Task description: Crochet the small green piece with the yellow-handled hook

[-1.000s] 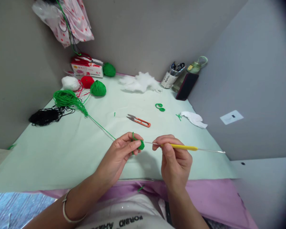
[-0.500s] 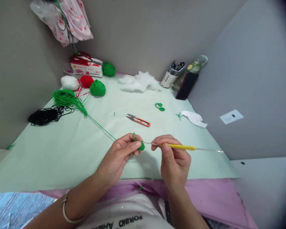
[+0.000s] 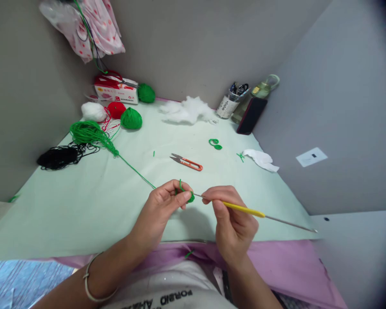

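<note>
Above the pale surface [image 3: 116,214], the left hand [image 3: 162,206] is holding a small green piece [image 3: 191,198] at its fingertips. Its thumb and fingers are pressing together on the piece, so they are not spread. The right hand [image 3: 234,225] is staying just to the right, its thumb and fingers pinching the hook [image 3: 244,209]. The hook is slanting, with one thin end pointing left at the piece and the other sloping down to the right. The left end is meeting the piece, but I cannot tell if it is going through a loop. Green yarn [image 3: 137,171] is running from the left hand back to a bundle [image 3: 88,132]. Snips [image 3: 187,162] are lying just past both hands.
</note>
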Demonstrator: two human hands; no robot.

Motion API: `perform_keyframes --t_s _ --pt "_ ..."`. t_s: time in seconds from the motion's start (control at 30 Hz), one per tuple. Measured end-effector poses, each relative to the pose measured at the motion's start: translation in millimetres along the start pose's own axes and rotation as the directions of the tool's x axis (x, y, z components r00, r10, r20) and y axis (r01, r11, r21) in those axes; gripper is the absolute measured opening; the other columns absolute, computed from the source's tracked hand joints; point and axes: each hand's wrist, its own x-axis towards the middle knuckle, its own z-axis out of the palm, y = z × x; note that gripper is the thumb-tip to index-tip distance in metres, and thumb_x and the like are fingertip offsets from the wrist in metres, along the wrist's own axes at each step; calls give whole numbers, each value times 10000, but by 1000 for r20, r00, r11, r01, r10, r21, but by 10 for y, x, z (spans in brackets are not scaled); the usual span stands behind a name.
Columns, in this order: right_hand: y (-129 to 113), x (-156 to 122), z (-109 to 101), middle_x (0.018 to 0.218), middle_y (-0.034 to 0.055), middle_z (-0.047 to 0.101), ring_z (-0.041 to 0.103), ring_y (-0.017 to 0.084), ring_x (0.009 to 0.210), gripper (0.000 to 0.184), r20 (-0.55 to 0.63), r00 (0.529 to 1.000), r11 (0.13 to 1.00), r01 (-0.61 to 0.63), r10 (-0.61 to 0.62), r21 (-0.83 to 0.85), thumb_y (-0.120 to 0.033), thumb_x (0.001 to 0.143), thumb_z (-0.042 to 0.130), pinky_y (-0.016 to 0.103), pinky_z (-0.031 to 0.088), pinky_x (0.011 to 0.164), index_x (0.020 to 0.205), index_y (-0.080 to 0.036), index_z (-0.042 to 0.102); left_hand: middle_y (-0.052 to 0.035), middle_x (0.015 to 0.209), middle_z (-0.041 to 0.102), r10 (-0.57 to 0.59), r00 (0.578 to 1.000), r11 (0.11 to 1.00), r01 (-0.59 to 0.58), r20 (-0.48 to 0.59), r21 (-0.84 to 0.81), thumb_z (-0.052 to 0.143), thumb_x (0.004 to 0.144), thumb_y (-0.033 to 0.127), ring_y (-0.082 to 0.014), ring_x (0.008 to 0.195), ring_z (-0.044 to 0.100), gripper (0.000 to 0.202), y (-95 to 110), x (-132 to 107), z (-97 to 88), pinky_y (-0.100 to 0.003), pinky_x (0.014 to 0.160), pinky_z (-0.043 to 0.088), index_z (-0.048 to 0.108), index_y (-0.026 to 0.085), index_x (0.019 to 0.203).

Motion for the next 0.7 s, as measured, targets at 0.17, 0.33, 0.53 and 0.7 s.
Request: perform_keyframes --t_s 0.17,0.33,0.53,0.7 --pt "63 -7 53 867 32 737 673 171 756 207 -67 983 967 -151 168 207 -195 1052 594 327 558 688 975 -245 779 19 745 624 -46 998 996 49 43 -74 896 821 341 -128 694 501 188 35 4 24 -284 745 403 795 184 841" --pt "125 11 62 876 19 728 686 129 723 183 -36 947 860 -273 319 430 -248 1041 644 275 574 682 947 -235 801 25 725 668 -80 992 981 96 97 -171 925 807 305 -113 697 565 218 53 -12 52 -251 740 421 804 195 951" --pt "86 42 54 846 12 731 689 122 721 172 -35 938 836 -289 344 467 -277 1020 691 254 570 682 909 -234 815 26 758 687 -34 994 986 51 105 -162 914 821 294 -106 708 615 218 51 -17 53 -242 743 437 788 186 962" --pt "68 43 50 832 12 725 680 120 712 167 -17 936 824 -302 353 479 -291 1015 702 256 564 686 910 -229 817 23 770 684 -10 996 992 21 86 -126 894 834 293 -110 707 606 193 41 -32 40 -254 748 439 787 179 947"
